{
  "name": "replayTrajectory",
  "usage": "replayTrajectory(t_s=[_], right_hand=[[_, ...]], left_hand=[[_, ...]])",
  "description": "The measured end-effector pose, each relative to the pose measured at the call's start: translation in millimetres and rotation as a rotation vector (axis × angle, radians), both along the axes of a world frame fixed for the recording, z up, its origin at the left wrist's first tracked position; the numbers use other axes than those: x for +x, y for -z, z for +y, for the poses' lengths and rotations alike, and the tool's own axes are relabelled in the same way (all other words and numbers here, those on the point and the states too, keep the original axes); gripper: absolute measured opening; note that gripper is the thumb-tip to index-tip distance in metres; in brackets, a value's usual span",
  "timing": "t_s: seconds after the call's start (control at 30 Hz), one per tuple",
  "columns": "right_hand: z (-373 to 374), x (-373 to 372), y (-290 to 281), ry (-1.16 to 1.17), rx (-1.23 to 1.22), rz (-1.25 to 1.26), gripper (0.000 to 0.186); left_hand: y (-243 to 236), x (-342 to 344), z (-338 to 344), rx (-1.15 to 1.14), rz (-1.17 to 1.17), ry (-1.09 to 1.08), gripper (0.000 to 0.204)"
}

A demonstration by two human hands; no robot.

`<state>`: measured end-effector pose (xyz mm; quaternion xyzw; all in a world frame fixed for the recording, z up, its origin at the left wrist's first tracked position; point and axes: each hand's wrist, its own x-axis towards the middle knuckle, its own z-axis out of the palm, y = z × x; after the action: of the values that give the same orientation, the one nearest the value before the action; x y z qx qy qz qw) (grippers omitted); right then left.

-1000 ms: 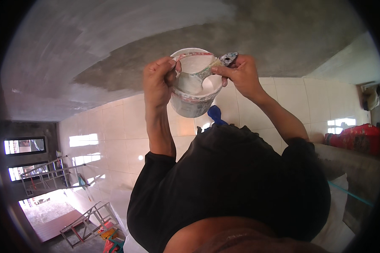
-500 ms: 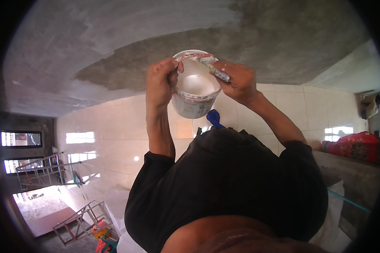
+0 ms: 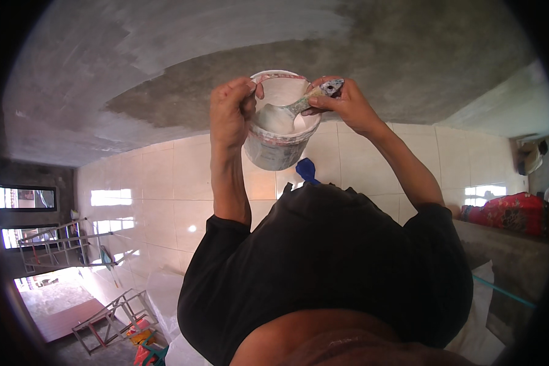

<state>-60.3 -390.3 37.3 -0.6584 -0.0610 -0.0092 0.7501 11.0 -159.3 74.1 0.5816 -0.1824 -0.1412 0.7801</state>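
Observation:
A white bucket (image 3: pixel 274 154) with a paint-smeared outside hangs over the tiled floor, close to the wall. Its red-and-white handle (image 3: pixel 279 76) runs along the far rim, and my left hand (image 3: pixel 230 113) is closed on that handle at the left side. White paint (image 3: pixel 279 120) shows inside the bucket. My right hand (image 3: pixel 349 105) grips a paint-stained paintbrush (image 3: pixel 303 104) by its handle, the handle end pointing up and right. The brush's bristles lie within the bucket, at or just above the paint; I cannot tell which.
A grey wall (image 3: pixel 183 79), partly coated lighter, stands in front of me. Metal ladder-like frames (image 3: pixel 55 244) and a metal stand (image 3: pixel 113 317) are at the left. A red patterned cloth-like bundle (image 3: pixel 509 210) lies at the right. Something blue (image 3: pixel 307 171) shows below the bucket.
The paintbrush has tipped over in my right hand: its handle now points up and right, and its bristles have swung down and left into the bucket. My left hand keeps its hold.

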Motion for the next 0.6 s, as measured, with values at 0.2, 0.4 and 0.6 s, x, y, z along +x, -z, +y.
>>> replayTrajectory(t_s=[0.2, 0.4, 0.6], right_hand=[[3.0, -1.5, -0.7, 0.245, -0.719, -0.485, 0.026], [6.2, -19.3, -0.8, 0.384, -1.066, -0.881, 0.037], [-3.4, -4.6, -7.9, 0.194, -0.255, -0.113, 0.016]], left_hand=[[1.1, -2.6, 1.8, 0.073, 0.013, 0.063, 0.025], [2.7, -13.5, 12.1, 0.087, -0.045, -0.031, 0.025], [3.7, 9.6, -9.6, 0.083, 0.034, 0.086, 0.025]])
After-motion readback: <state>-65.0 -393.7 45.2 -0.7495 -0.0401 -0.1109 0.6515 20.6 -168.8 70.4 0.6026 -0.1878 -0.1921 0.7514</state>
